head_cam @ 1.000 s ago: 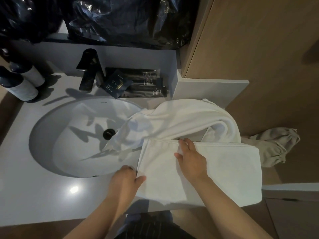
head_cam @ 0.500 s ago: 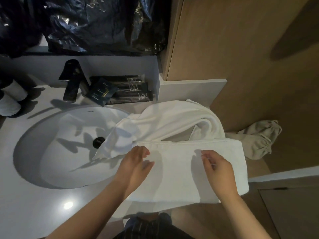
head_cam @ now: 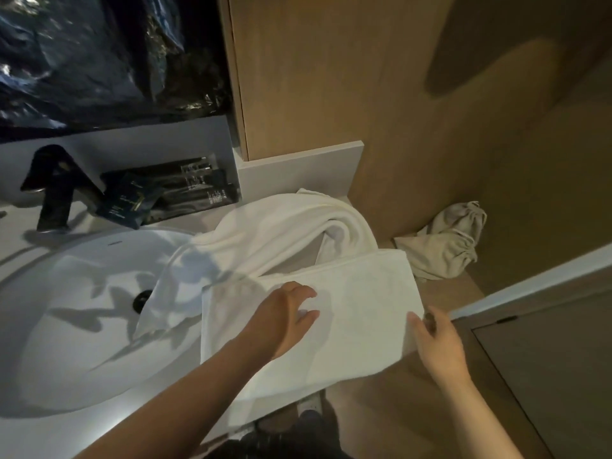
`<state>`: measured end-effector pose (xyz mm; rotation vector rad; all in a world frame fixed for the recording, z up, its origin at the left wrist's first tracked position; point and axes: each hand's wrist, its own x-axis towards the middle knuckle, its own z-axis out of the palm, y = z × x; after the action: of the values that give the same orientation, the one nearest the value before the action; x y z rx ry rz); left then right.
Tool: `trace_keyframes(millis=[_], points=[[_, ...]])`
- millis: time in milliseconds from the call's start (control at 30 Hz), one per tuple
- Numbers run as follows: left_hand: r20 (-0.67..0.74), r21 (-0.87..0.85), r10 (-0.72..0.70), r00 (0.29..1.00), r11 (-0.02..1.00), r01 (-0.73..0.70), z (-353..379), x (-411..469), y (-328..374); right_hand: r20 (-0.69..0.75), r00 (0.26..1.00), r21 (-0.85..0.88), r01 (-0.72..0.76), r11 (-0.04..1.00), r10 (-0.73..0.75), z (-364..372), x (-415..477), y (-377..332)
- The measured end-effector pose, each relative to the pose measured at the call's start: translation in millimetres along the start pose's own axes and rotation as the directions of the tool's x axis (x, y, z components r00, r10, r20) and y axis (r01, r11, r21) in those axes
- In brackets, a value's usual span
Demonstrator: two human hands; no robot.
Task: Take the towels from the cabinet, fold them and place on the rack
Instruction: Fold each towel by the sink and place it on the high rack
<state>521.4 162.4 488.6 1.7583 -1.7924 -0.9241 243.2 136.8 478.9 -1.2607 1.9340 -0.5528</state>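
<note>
From the head view I see my left hand [head_cam: 284,318] pressed flat, fingers straight, on the folded towel [head_cam: 361,306] overhanging the table's [head_cam: 66,432] front right corner, my right hand [head_cam: 438,342] at its right edge, grip unclear.

Dim, soft focus; hard shadows across sink [head_cam: 82,326]; wide-angle edge bending.
</note>
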Motion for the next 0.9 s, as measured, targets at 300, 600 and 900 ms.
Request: trace_keyframes(millis=[300,600,900], points=[[-0.01,0.092,0.058,0.998,0.994,-0.057,12.5,5.9,18.9,0.188,0.981,0.043,-0.067,0.997,0.057,-16.3,17.9,14.3],[0.01,0.081,0.044,0.999,0.996,-0.045,11.9,4.8,25.0,0.214,0.977,0.151,-0.017,0.988,-0.016,-18.6,12.7,6.4],[0.012,0.044,0.064,0.998,0.997,-0.065,10.0,3.8,33.9,0.295,0.955,0.277,-0.057,0.959,-0.029,-48.2,9.3,-23.7]])
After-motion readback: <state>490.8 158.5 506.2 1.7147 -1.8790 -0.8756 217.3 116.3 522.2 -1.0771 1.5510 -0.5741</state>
